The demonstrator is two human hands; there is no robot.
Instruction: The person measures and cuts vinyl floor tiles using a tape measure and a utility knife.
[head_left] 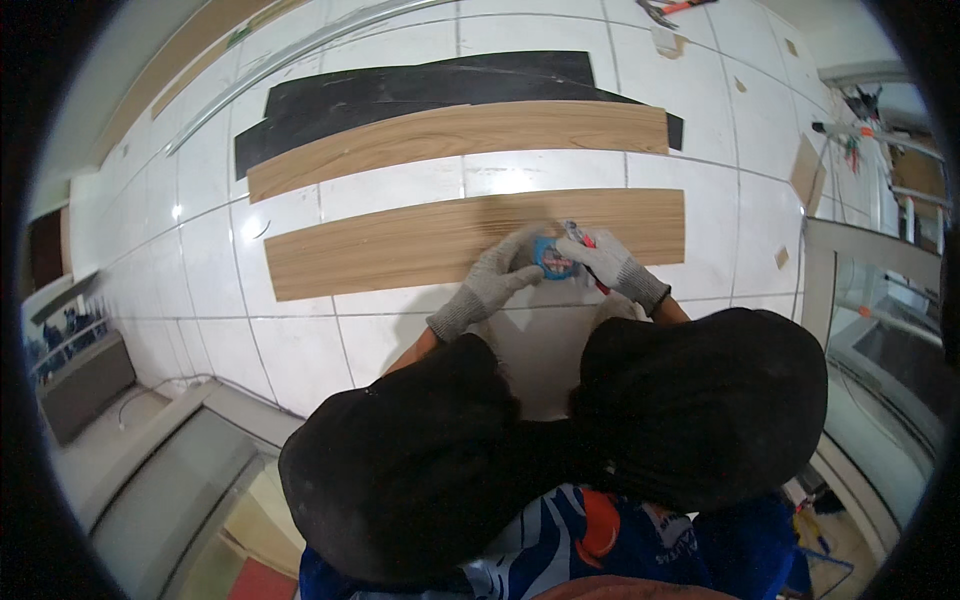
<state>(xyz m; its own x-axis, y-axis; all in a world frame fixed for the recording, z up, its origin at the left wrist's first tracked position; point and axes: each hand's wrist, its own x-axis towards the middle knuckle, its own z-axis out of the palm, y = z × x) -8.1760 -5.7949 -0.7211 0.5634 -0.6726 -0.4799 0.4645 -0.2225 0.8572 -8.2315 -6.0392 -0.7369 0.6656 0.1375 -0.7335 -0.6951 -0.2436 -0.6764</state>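
Both my hands wear grey-white knit gloves and meet over the near edge of a wood-look plank (390, 243) on the tiled floor. My right hand (612, 262) is closed around a red and grey utility knife (587, 238), its tip pointing away from me. Against the right fingertips sits a blue round-faced tape measure (551, 259). To its left is my left hand (496, 276), thumb and fingers apart around the tape measure's left side. Motion blurs the left fingertips, so how firmly they touch the tape measure is unclear.
Beyond lies a second wood-look plank (450, 137), overlapping dark sheets (430, 88). A long metal strip (290, 52) runs behind at the left. A red-handled hammer (665, 12) lies at the far right. A glass door frame (822, 275) stands at the right, with ladder-like rails (915, 195) beyond it.
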